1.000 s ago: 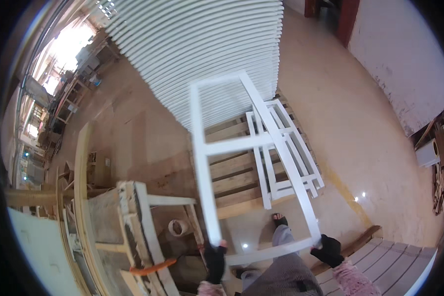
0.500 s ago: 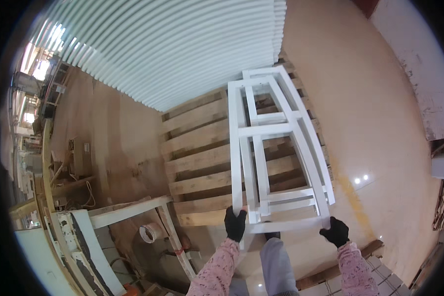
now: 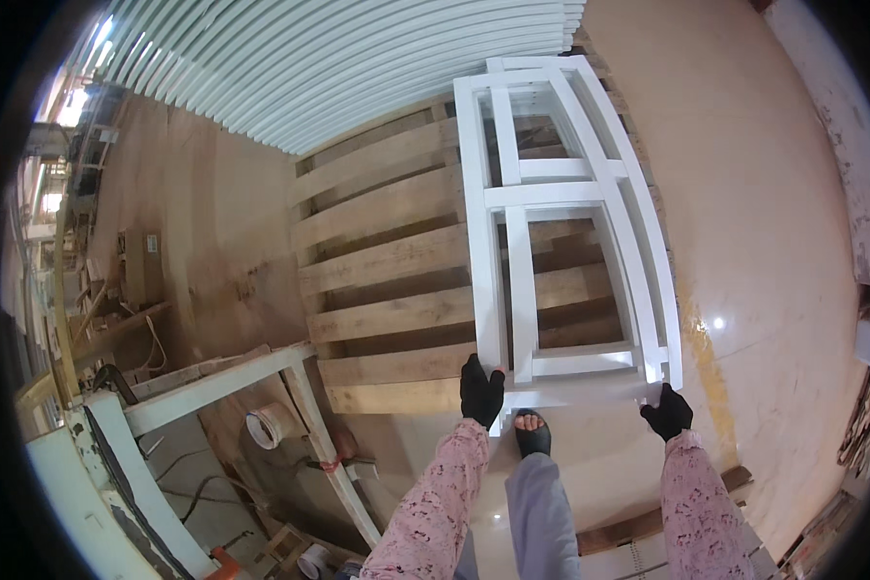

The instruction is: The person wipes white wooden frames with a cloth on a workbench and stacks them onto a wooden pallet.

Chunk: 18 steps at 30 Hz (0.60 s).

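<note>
Two white ladder-like frames (image 3: 541, 196), with long side rails and crossbars, lie one over the other and slightly offset, on the right part of a wooden pallet (image 3: 396, 314). My left hand (image 3: 481, 391), in a black glove, is closed round the near end of the upper frame's left rail. My right hand (image 3: 667, 414), also gloved in black, has its fingers curled at the near right corner of that frame. Its fingertips are partly hidden by the rail. Between my hands runs the near crossbar, with my sandalled foot (image 3: 532, 435) just below it.
A large stack of white ribbed slats (image 3: 358, 58) covers the pallet's far part. At lower left stands a worn white stand (image 3: 213, 391), with a bucket (image 3: 273, 425) beside its leg. A yellow floor line (image 3: 701, 358) runs right of the frames.
My hands and the white frames sit higher in the picture, farther forward. The whole view has shifted too, with the pallet and slats higher. More of my foot shows.
</note>
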Motion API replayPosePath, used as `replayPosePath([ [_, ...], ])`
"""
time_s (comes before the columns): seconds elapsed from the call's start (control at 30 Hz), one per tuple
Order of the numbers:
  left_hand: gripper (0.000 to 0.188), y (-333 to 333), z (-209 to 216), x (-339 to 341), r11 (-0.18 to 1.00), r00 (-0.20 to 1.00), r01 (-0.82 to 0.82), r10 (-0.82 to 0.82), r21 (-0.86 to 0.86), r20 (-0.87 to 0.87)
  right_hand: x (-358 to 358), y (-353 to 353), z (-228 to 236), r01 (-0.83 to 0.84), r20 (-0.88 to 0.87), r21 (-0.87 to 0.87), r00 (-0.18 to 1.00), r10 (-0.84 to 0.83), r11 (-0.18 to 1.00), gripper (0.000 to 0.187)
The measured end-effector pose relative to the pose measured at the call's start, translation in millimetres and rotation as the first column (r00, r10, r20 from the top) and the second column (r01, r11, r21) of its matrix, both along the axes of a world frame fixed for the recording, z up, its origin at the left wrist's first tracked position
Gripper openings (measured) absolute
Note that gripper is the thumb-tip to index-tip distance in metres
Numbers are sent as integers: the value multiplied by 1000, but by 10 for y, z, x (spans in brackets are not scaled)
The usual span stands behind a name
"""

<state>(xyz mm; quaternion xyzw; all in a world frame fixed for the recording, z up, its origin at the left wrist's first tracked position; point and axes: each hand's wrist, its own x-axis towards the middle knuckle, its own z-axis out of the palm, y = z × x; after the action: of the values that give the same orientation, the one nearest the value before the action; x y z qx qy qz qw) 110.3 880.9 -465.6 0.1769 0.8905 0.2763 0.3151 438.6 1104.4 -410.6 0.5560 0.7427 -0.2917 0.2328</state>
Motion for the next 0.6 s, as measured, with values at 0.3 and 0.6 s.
replayPosePath([
  [0.3, 74, -373, 251, 281, 997, 998, 21, -16, -80, 53, 105, -148, 93, -144, 123, 77, 983, 134, 987, 70],
  [0.6, 26, -3364, 1644, 1507, 897, 902, 430, -431, -99, 19, 112, -1161, 946, -329, -50, -221, 944, 326, 918, 72],
])
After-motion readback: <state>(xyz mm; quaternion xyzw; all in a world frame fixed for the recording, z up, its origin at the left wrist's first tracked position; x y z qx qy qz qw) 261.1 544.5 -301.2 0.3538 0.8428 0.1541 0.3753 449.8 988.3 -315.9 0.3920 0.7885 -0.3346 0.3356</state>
